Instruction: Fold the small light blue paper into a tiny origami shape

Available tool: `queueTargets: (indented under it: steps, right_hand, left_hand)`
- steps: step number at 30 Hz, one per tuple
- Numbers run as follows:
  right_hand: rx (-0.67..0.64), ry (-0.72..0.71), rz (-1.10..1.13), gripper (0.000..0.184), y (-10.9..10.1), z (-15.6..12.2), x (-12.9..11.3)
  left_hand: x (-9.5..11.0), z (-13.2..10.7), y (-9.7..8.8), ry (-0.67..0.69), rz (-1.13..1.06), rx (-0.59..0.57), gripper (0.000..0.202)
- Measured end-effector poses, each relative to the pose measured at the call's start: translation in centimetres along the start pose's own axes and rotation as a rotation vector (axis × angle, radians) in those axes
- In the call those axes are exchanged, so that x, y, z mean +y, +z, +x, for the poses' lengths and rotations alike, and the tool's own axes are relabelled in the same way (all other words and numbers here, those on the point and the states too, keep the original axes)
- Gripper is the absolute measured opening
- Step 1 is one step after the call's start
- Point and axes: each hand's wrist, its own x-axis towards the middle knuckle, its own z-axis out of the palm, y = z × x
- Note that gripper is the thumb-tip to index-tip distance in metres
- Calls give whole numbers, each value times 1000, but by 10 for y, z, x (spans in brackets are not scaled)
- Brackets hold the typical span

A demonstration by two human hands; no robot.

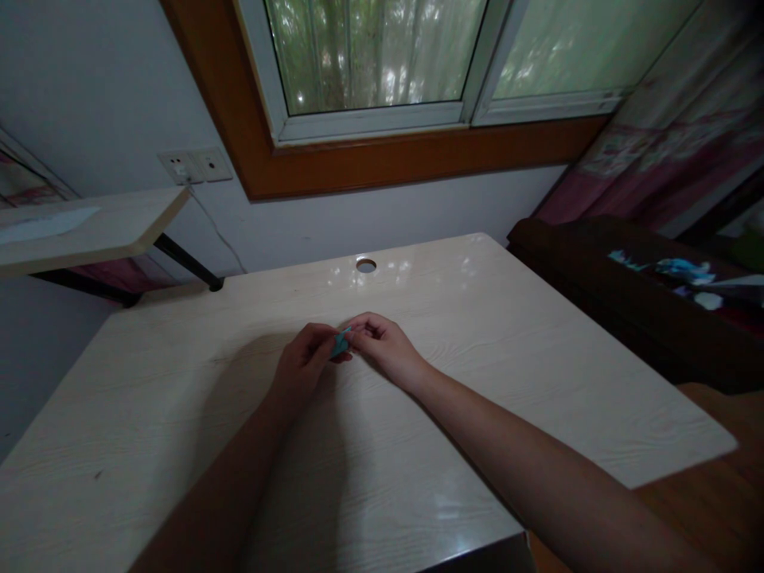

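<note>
A small teal piece, perhaps folded paper, is held between my two hands above the middle of the desk. My left hand pinches its left side between thumb and fingers. From the other side, the fingertips and thumb of my right hand close on its upper right edge. Most of the piece is covered by fingers, so its full shape cannot be made out.
A round cable hole lies near the desk's back edge. At the left stands a raised shelf on black legs, near a wall socket with a cord. To the right, dark wooden furniture carries blue and white items. A window is behind.
</note>
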Motion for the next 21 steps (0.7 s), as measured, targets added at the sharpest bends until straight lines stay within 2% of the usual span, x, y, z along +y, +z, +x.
queueTargets:
  steps: [4, 7, 16, 21]
  right_hand:
    - [-8, -9, -4, 21, -1, 1, 2]
    - [-25, -18, 2, 22, -1, 2, 3]
    - [-52, -20, 43, 20, 4, -3, -6]
    - [-58, -13, 45, 18, 4, -4, -7]
  left_hand:
    - [-3, 0, -2, 41, 50, -20, 19]
    - [-5, 1, -3, 71, 169, -36, 19]
    - [-6, 1, -3, 144, 317, 20, 14]
    - [-1, 1, -1, 223, 483, 57, 10]
